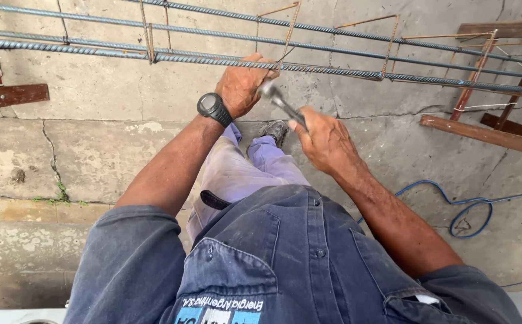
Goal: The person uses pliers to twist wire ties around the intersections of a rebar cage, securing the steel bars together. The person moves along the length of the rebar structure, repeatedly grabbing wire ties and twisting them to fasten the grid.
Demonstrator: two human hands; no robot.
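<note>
A long cage of ribbed steel bars [93, 51] with thin rusty stirrups [387, 45] runs across the top of the view, held above a concrete floor. My left hand [242, 84], with a black wristwatch [214, 108], grips the nearest bar beside a stirrup. My right hand [324, 141] holds the handle of a metal hand tool [280, 101], whose blurred head sits against the bar right next to my left hand's fingers. What lies between the tool's head and the bar is hidden by blur.
Wooden trestle pieces [489, 135] carry the cage on the right, and more brown wood [9, 95] stands at the left. A blue cable [465, 210] loops on the cracked concrete at lower right. My legs and one shoe [276, 129] are below the bars.
</note>
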